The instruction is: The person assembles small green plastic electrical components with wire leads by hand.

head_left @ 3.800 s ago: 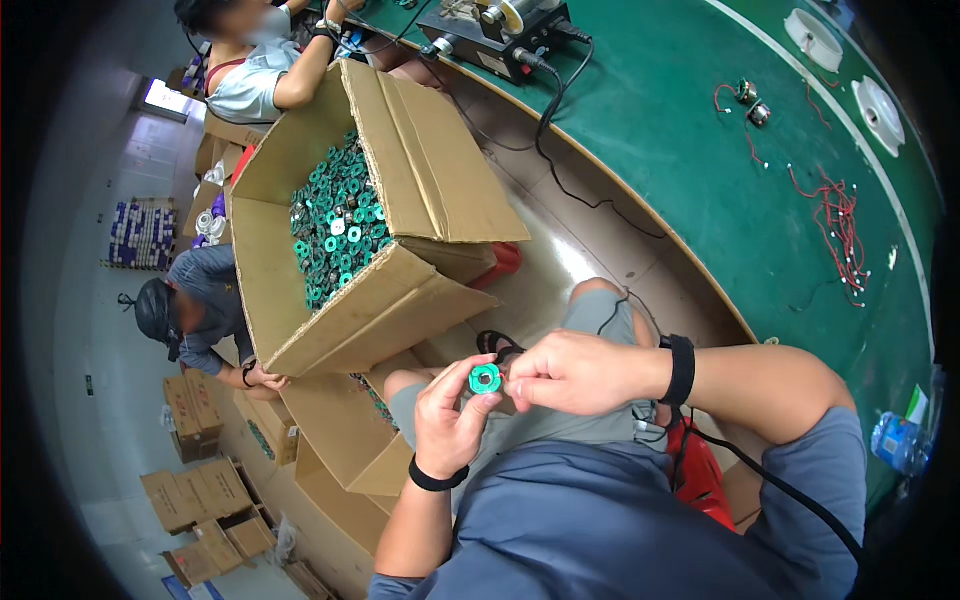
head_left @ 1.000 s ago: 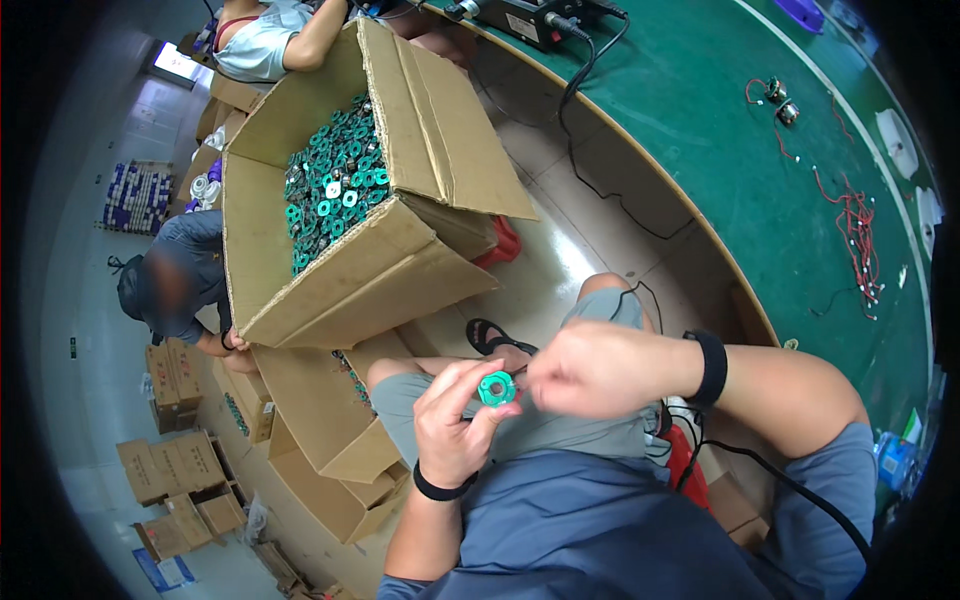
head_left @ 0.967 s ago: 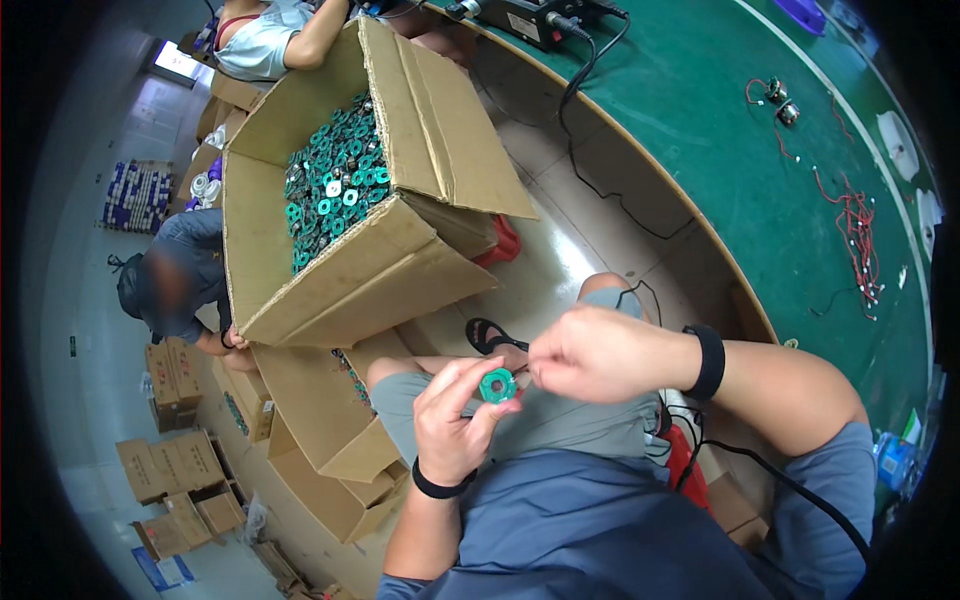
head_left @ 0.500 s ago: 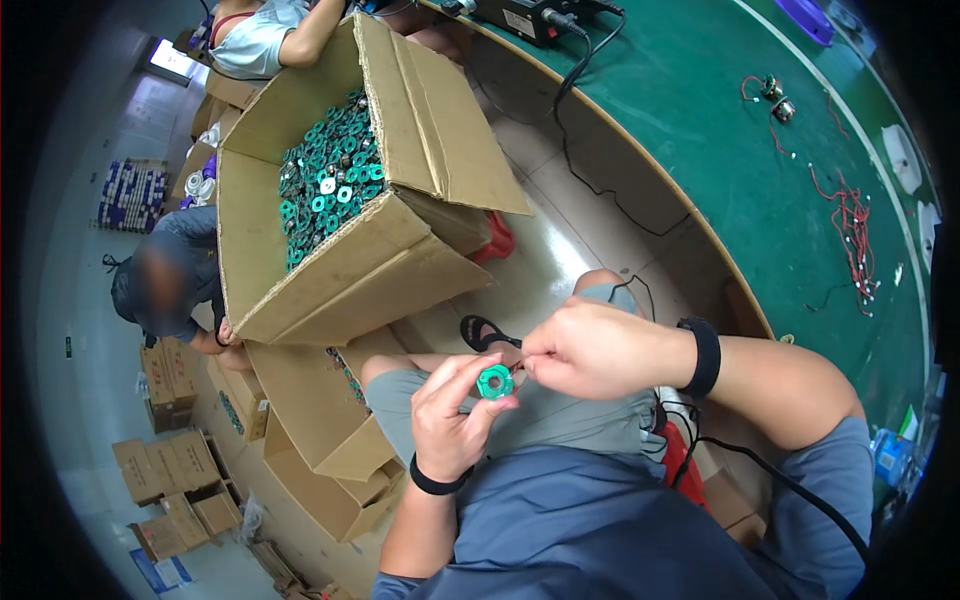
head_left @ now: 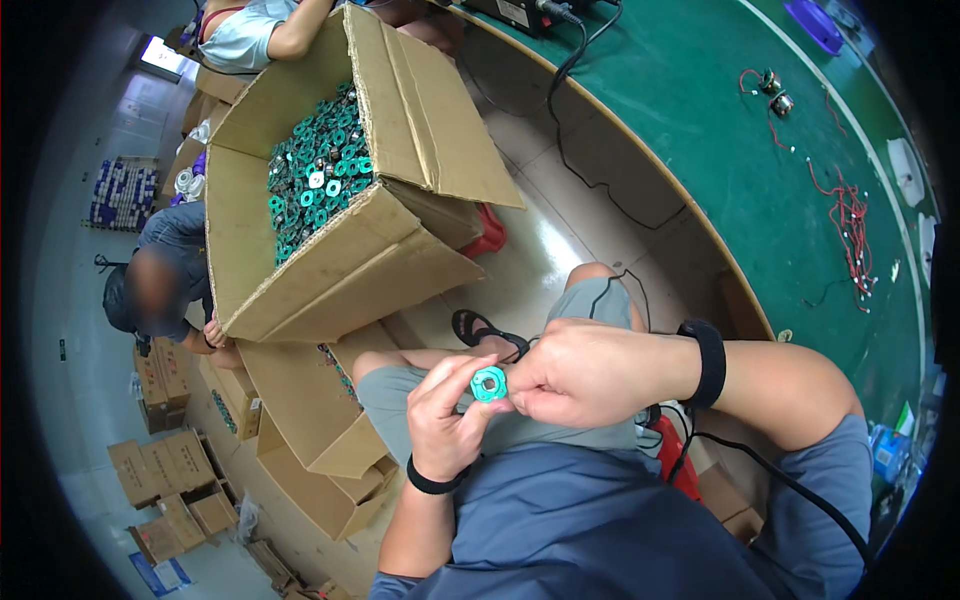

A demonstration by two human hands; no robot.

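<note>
Between the thumb and fingers of my left hand (head_left: 446,412) is a small green motor part (head_left: 489,384), squarish with a hole in its middle. It is held above my lap. My right hand (head_left: 572,372) is closed beside it, its pinched fingertips at the part's right side. Whatever the right fingertips grip is hidden behind the hand. Ahead and to the left, a big open cardboard box (head_left: 425,125) holds a heap of similar green parts (head_left: 318,180).
A green worktable (head_left: 690,110) curves along the right, with red wires (head_left: 850,235) and two small motors (head_left: 776,92) on it. Another cardboard box (head_left: 300,400) stands low at my left. One person (head_left: 165,270) sits at the left, another at the top. A black cable (head_left: 790,480) crosses my right side.
My right hand has moved left and slightly down, against the green part. The part has turned a little in my left hand. The whole view has shifted slightly.
</note>
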